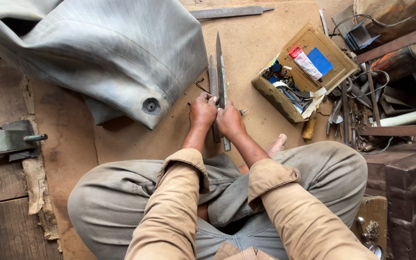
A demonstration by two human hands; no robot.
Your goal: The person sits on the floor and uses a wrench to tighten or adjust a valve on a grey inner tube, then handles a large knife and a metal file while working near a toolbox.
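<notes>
Head view, looking down on a person seated cross-legged on a board floor [261, 43].

Left hand [202, 111] is clenched around a flat rasp-like file [213, 79] lying lengthwise away from the body. Right hand [229, 121] is closed on a long tapered blade [220, 72] just beside it. The two tools run side by side, touching or nearly so; cannot tell which. Both hands sit close together at the near ends.

Risks, as judged: the blade's edge lies near the left fingers, so a slip of either tool could cut them. A bare foot [278, 143] lies just beside the right wrist, within reach of a dropped blade. Small loose metal bits [243, 111] lie by the right hand and could catch the stroke. An open cardboard box [333, 77] of odds and ends and a grey rubber inner tube [107, 53] crowd both sides.
</notes>
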